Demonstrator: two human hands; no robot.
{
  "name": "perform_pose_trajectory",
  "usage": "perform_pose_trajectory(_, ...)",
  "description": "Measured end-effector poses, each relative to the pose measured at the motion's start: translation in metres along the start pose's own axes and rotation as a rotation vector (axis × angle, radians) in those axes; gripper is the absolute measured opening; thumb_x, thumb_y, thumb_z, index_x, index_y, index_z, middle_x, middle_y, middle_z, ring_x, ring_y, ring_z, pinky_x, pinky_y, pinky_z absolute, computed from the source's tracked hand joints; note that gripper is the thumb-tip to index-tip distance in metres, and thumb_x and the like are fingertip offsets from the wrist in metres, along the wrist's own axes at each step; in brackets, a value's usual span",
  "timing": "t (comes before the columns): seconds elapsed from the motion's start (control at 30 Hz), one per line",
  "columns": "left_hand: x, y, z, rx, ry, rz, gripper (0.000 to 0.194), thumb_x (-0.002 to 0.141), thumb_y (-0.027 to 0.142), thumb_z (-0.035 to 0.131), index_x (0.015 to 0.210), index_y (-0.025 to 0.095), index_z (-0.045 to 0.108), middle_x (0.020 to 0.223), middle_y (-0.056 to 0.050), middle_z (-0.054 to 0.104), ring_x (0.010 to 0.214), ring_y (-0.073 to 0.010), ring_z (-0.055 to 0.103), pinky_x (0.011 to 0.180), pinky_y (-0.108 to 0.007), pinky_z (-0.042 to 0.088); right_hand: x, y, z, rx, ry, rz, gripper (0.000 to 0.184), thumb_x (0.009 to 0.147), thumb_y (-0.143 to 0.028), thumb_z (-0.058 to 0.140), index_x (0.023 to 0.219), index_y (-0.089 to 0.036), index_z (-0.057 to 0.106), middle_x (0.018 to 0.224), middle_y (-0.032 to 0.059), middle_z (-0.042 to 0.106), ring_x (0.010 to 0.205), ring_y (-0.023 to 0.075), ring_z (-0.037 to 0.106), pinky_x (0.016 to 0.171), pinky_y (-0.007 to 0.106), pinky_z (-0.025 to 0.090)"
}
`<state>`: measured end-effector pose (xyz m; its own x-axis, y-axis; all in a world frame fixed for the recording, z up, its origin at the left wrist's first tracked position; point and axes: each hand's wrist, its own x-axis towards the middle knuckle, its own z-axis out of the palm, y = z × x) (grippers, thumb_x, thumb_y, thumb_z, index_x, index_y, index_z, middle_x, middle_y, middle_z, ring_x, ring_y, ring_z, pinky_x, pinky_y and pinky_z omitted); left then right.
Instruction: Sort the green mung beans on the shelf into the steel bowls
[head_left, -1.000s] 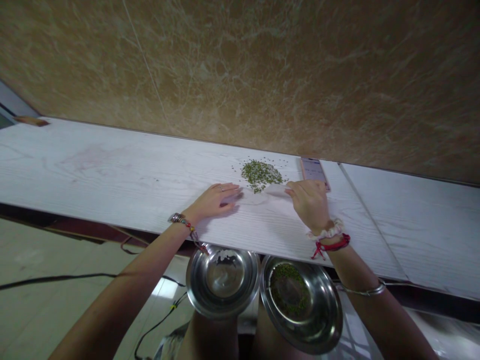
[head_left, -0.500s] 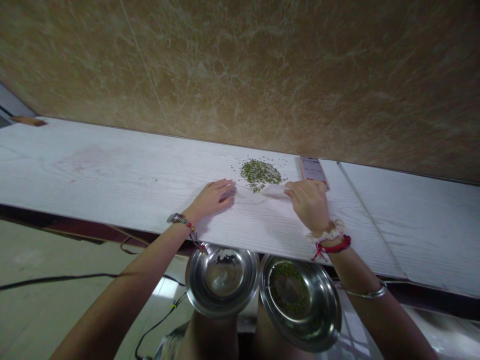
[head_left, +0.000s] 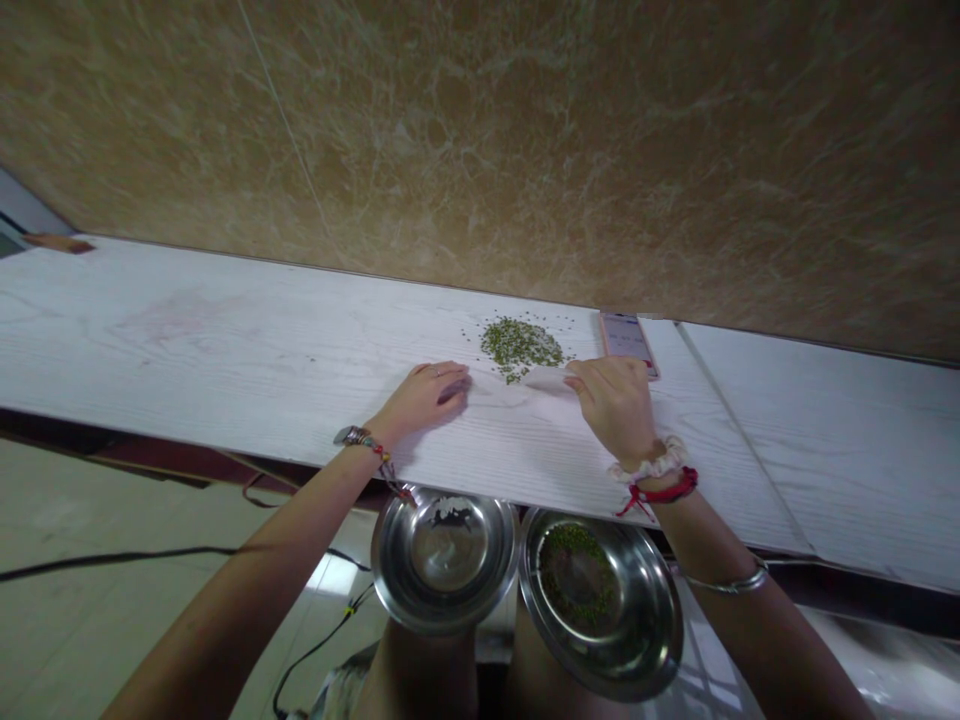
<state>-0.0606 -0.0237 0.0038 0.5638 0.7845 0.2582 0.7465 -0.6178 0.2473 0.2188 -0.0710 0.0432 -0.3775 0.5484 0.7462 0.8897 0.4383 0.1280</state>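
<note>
A loose heap of mung beans (head_left: 521,342), with some white grains in it, lies on the white wood-grain tabletop. Along its near edge is a thin sheet of white paper (head_left: 550,379), its right part lifted. At the sheet's left end, my left hand (head_left: 429,396) rests on the tabletop, fingers together and closed on the paper's edge; the exact contact is hard to see. My right hand (head_left: 616,402) pinches the right end of the paper between thumb and fingers, just in front of a phone (head_left: 628,338).
Below the table's near edge, over my legs, sit two steel bowls: the left bowl (head_left: 491,590) holds white grains (head_left: 452,508), the right bowl (head_left: 649,640) green beans. A brown wall (head_left: 480,150) stands behind the tabletop (head_left: 247,360). Black cables (head_left: 142,555) run at lower left.
My right hand has shifted slightly left and away from me with its end of the paper. My left hand and the heap look nearly the same.
</note>
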Motion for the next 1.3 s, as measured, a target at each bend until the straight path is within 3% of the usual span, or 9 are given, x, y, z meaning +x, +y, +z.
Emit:
perform_pose_trajectory(0.17,0.0,0.001,-0.001,0.013,-0.008,-0.008,0.033,0.088,0.029,0.048,0.117,0.02,0.062,0.13,-0.008,0.062,0.123,-0.0231,0.054,0.104,-0.047,0.042,0.001,-0.003,0.001,0.001,0.011,-0.064,0.019,0.094,-0.023,0.048,0.086,-0.02,0.064,0.074,0.0011,0.067,0.075,0.0166,0.055,0.078,0.033,0.032)
perform_pose_trajectory(0.33,0.0,0.001,-0.001,-0.001,-0.004,-0.005,0.033,0.088,0.029,0.048,0.116,0.021,0.062,0.128,-0.007,0.063,0.122,-0.0223,0.055,0.104,-0.045,0.043,0.002,-0.005,0.001,-0.019,0.017,-0.03,0.016,0.093,-0.022,0.05,0.088,-0.02,0.065,0.074,0.0016,0.067,0.076,0.0174,0.055,0.078,0.034,0.032)
perform_pose_trajectory(0.5,0.0,0.001,-0.001,0.032,0.039,-0.066,0.036,0.087,0.029,0.05,0.121,0.021,0.06,0.139,-0.007,0.054,0.131,-0.0248,0.045,0.108,-0.048,0.037,0.005,-0.006,0.004,-0.017,-0.008,-0.041,0.015,0.092,-0.022,0.051,0.087,-0.02,0.065,0.074,0.0021,0.067,0.076,0.0176,0.054,0.078,0.033,0.031)
perform_pose_trajectory(0.67,0.0,0.007,-0.005,0.048,-0.046,-0.096,0.037,0.089,0.029,0.046,0.122,0.019,0.059,0.137,-0.008,0.056,0.128,-0.0255,0.049,0.108,-0.047,0.036,0.007,-0.007,0.006,-0.029,-0.012,-0.037,0.016,0.092,-0.021,0.05,0.087,-0.02,0.065,0.073,0.0019,0.067,0.076,0.0177,0.055,0.077,0.033,0.032)
perform_pose_trajectory(0.8,-0.002,0.011,-0.005,0.066,-0.046,-0.083,0.036,0.092,0.028,0.041,0.122,0.018,0.059,0.137,-0.009,0.056,0.128,-0.024,0.049,0.107,-0.044,0.037,0.005,-0.007,0.004,0.017,0.025,-0.075,0.018,0.093,-0.021,0.049,0.087,-0.019,0.066,0.073,0.002,0.068,0.074,0.0167,0.056,0.077,0.032,0.033)
perform_pose_trajectory(0.97,-0.013,0.0,-0.008,0.078,-0.174,-0.025,0.046,0.095,0.036,0.037,0.137,0.019,0.046,0.149,-0.009,0.041,0.138,-0.0278,0.035,0.112,-0.048,0.028,0.002,-0.005,-0.002,0.038,0.04,-0.064,0.019,0.093,-0.022,0.049,0.086,-0.02,0.066,0.074,0.0018,0.069,0.073,0.0163,0.057,0.076,0.032,0.034)
perform_pose_trajectory(1.07,-0.022,-0.008,-0.013,0.062,-0.271,0.077,0.052,0.094,0.046,0.04,0.142,0.026,0.038,0.153,-0.003,0.036,0.142,-0.027,0.028,0.114,-0.045,0.023,0.006,-0.003,-0.001,0.042,0.071,-0.067,0.018,0.093,-0.022,0.051,0.086,-0.019,0.066,0.073,0.0024,0.069,0.073,0.0166,0.057,0.076,0.032,0.034)
perform_pose_trajectory(1.3,-0.027,-0.005,-0.02,0.09,-0.297,0.062,0.053,0.095,0.05,0.036,0.144,0.028,0.033,0.154,-0.001,0.033,0.143,-0.0267,0.024,0.115,-0.046,0.02,0.008,-0.006,0.004,0.035,0.051,-0.12,0.018,0.093,-0.022,0.05,0.085,-0.02,0.066,0.073,0.0002,0.069,0.073,0.0153,0.058,0.076,0.031,0.035)
